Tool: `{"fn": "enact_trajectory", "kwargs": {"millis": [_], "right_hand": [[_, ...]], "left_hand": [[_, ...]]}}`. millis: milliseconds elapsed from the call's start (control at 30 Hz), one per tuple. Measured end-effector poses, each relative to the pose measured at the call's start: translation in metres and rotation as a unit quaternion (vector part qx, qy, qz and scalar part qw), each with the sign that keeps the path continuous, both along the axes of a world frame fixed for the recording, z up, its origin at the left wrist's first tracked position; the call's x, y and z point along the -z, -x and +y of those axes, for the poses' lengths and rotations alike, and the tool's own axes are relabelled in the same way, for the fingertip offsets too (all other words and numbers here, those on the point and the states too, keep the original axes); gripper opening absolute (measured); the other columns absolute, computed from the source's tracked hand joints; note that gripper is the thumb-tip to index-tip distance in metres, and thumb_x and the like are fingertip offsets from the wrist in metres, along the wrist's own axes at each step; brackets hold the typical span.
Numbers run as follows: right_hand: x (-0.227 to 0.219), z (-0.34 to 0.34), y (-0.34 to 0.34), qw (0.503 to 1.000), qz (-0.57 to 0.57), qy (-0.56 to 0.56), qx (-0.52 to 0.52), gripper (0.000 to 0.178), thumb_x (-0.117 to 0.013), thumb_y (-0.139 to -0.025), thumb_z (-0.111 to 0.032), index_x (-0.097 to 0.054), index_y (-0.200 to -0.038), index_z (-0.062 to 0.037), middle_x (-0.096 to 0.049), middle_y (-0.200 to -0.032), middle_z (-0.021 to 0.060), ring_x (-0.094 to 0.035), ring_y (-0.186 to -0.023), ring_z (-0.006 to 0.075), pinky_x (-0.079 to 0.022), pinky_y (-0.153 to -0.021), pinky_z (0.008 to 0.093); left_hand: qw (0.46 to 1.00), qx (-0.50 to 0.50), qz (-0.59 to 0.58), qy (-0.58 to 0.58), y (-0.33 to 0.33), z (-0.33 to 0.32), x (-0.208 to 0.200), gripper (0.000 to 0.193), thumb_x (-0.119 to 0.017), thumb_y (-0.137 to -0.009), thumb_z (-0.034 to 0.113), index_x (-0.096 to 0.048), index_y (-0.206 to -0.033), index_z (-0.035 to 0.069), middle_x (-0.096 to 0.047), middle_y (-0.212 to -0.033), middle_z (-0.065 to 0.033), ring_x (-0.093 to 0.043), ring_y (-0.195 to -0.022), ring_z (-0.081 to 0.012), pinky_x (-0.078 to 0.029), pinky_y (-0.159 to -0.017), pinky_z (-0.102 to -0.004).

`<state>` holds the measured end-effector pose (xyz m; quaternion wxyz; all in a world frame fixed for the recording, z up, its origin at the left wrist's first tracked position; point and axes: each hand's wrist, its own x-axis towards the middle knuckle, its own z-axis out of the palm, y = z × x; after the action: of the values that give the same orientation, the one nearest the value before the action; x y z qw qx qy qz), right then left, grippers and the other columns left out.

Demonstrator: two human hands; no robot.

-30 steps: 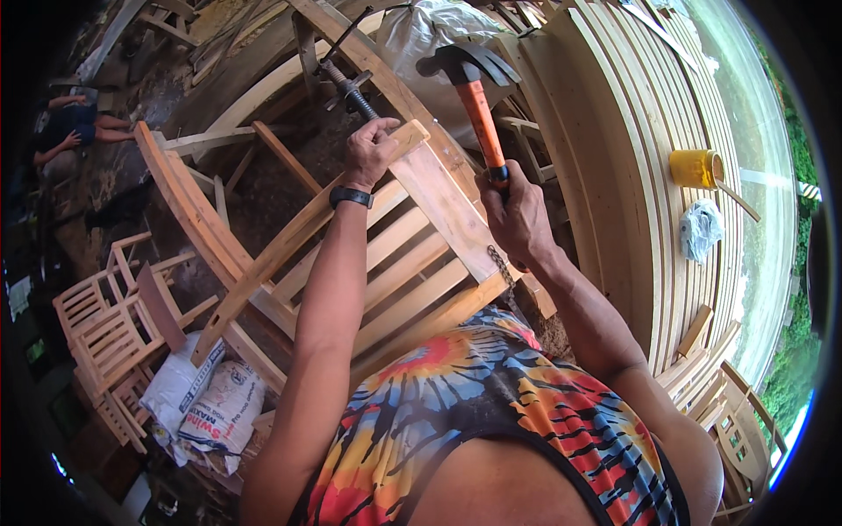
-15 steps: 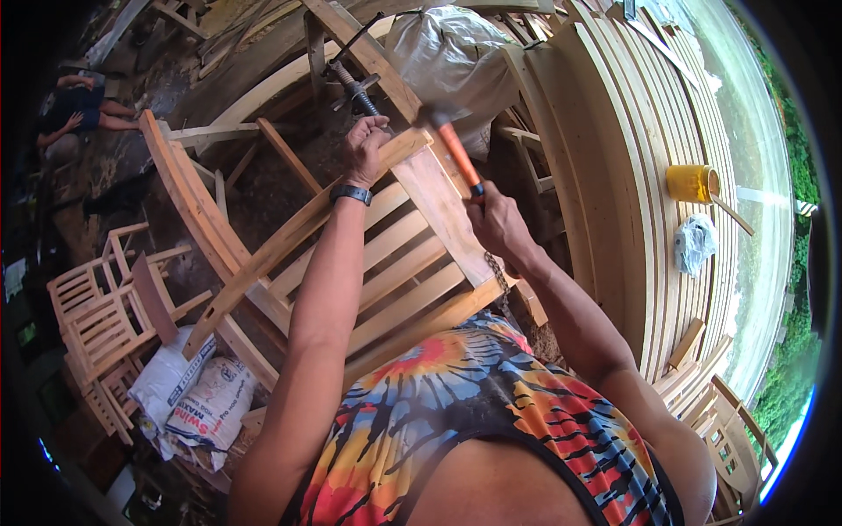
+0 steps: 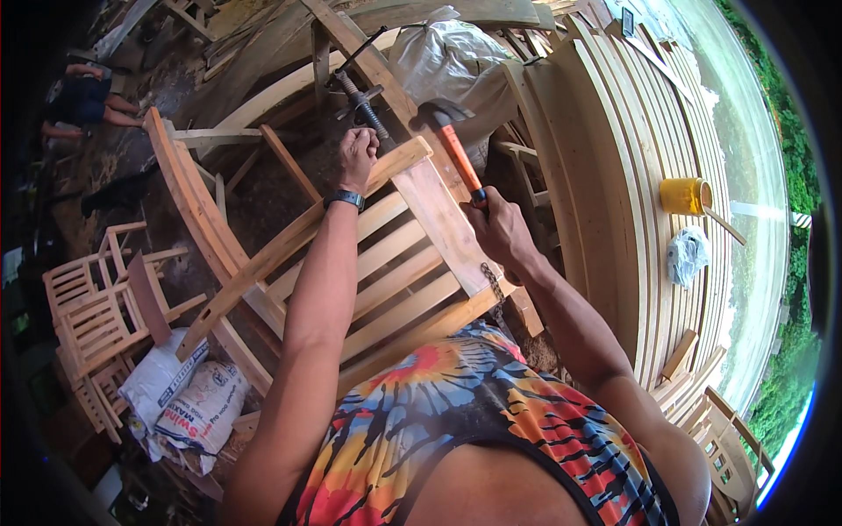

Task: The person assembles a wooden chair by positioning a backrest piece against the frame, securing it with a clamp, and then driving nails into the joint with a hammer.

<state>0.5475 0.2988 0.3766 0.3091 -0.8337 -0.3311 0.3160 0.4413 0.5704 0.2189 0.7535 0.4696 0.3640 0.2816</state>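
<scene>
Head view: how far along is the slatted wooden frame (image 3: pixel 399 282)?

It lies tilted in front of me, at the middle of the view. The pale slats (image 3: pixel 386 254) are set in line, the wide end board (image 3: pixel 438 215) spans their right ends, and the long rail (image 3: pixel 403 163) runs along the upper side. I judge the assembly well advanced.

And what is left?

The screw clamp (image 3: pixel 360 101) and the chain (image 3: pixel 493 280) are at the work, so I judge it unfinished. Whether the upper corner joint is fully closed, I cannot tell.

How are the hands disposed?

My right hand (image 3: pixel 497 226) is wrapped around the handle of the hammer (image 3: pixel 460 158), whose head is just beyond the rail's end; contact cannot be made out. My left hand (image 3: pixel 358 156) has its fingers curled beside the clamp's lower end; whether they grip anything, I cannot tell.

What of the surface and the room?

What bears the frame is mostly hidden; dark ground shows past it. To my right is a stack of long boards (image 3: pixel 605 193), bearing a yellow container (image 3: pixel 684 197) and a plastic bag (image 3: pixel 688 256). To my left are filled sacks (image 3: pixel 203 405) and wooden chairs (image 3: pixel 98 320); farther off, another person (image 3: pixel 83 101). Greenery (image 3: pixel 794 333) borders the far right.
</scene>
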Motion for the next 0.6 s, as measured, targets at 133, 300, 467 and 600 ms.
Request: {"fn": "enact_trajectory", "kwargs": {"millis": [133,300,467,600], "right_hand": [[0.026,-0.01,0.029,0.99,-0.036,-0.081,0.111,0.029,-0.066,-0.097,-0.026,-0.055,-0.095,0.0009,-0.065,-0.074,0.027,-0.066,-0.075,0.0486,-0.05,-0.068,0.0524],[0.018,-0.009,0.002,0.999,0.0,0.029,-0.018,0.024,-0.065,-0.097,-0.02,-0.051,-0.093,-0.0012,-0.063,-0.073,0.0273,-0.063,-0.069,0.0503,-0.049,-0.061,0.0527],[0.054,-0.022,0.014,0.997,-0.045,-0.033,0.051,0.027,-0.065,-0.097,-0.025,-0.056,-0.096,0.0007,-0.065,-0.073,0.0284,-0.066,-0.075,0.0496,-0.051,-0.066,0.0528],[0.015,-0.001,0.003,1.0,-0.015,0.017,0.016,0.029,-0.065,-0.096,-0.028,-0.059,-0.098,0.0005,-0.067,-0.077,0.03,-0.067,-0.078,0.0494,-0.051,-0.069,0.0547]], "left_hand": [[0.999,0.037,0.004,-0.005,-0.009,0.001,-0.01,0.023,-0.058,-0.105,0.03,-0.069,-0.106,0.01,-0.061,-0.082,0.0051,-0.049,-0.065,-0.0018,-0.038,-0.053,-0.017],[0.999,0.01,0.014,0.043,-0.001,0.001,-0.01,0.023,-0.057,-0.105,0.028,-0.072,-0.101,0.012,-0.06,-0.074,0.0073,-0.049,-0.061,-0.0014,-0.036,-0.052,-0.0167],[1.0,0.025,-0.016,0.004,-0.013,-0.007,-0.015,0.019,-0.061,-0.104,0.026,-0.068,-0.106,0.008,-0.065,-0.076,0.0039,-0.051,-0.061,-0.0029,-0.038,-0.052,-0.018],[1.0,0.01,-0.002,-0.007,0.0,0.005,-0.001,0.018,-0.062,-0.104,0.025,-0.056,-0.103,0.008,-0.07,-0.079,-0.0032,-0.053,-0.06,-0.0051,-0.041,-0.052,-0.0208]]}}
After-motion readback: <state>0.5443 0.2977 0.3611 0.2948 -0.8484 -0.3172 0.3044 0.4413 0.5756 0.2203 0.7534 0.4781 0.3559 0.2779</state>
